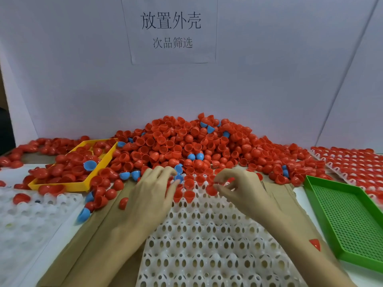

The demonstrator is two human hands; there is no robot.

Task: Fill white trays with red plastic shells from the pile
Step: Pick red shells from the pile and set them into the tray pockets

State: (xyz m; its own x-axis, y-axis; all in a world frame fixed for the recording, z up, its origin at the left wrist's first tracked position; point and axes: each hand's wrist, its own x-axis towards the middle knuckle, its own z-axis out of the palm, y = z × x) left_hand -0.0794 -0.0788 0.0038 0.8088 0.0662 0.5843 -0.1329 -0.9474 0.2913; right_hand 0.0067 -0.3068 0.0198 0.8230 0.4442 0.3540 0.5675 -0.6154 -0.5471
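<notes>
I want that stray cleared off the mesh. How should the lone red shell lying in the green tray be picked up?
The red shell lies alone near the green tray's left wall. Probably pinch it across its rounded sides from straight above: mesh around it is open, while the raised wall blocks a low approach from the left.

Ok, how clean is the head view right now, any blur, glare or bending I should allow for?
Head view: even, soft light, no glare or hard shadows. Wide-angle bending bows the green tray and the wall seams. The red shell pile and both hands, left hand and right hand, read fairly sharp; the white tray softens toward the near edge.
</notes>
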